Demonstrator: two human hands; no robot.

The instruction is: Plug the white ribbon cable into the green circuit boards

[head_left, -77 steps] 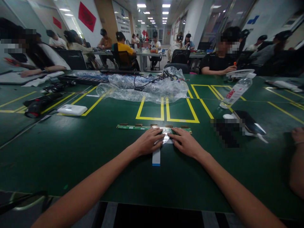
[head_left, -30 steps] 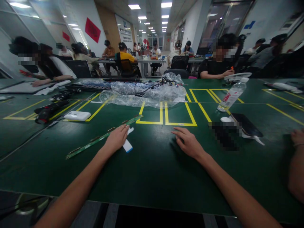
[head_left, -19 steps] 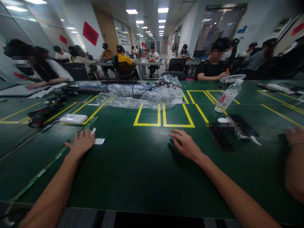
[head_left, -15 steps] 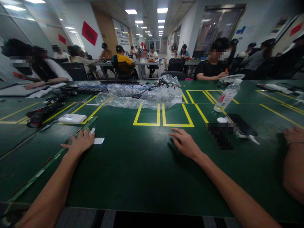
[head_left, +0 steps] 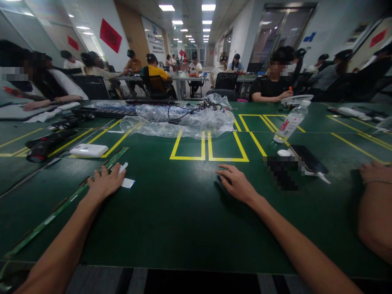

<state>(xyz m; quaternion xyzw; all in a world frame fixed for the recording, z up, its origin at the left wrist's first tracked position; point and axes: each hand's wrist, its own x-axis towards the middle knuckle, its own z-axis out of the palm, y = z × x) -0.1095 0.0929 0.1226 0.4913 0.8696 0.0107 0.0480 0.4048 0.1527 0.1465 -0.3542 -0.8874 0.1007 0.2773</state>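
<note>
My left hand point(head_left: 105, 182) lies over a long, narrow green circuit board point(head_left: 50, 219) that runs diagonally across the left of the table. Its fingers are apart and rest on the board's upper part; the fingertips' contact is partly hidden. Beside the thumb, a white flat ribbon cable point(head_left: 128, 183) with a blue end sticks out. My right hand point(head_left: 237, 183) is near the table's middle, below the yellow tape outlines point(head_left: 228, 159). Its fingers are loosely stretched, with nothing in them.
Clear plastic wrap point(head_left: 183, 122) with black cables lies at the table's back. A white power bank point(head_left: 88, 150) and a black flashlight-like object point(head_left: 45, 146) are left. A bottle point(head_left: 289, 124) and a phone point(head_left: 308, 158) stand or lie right. Another person's arm point(head_left: 375, 204) rests at the right edge.
My left hand and the board's far end have shifted slightly right across the table. My right hand has hardly moved. The whole view has shifted a little.
</note>
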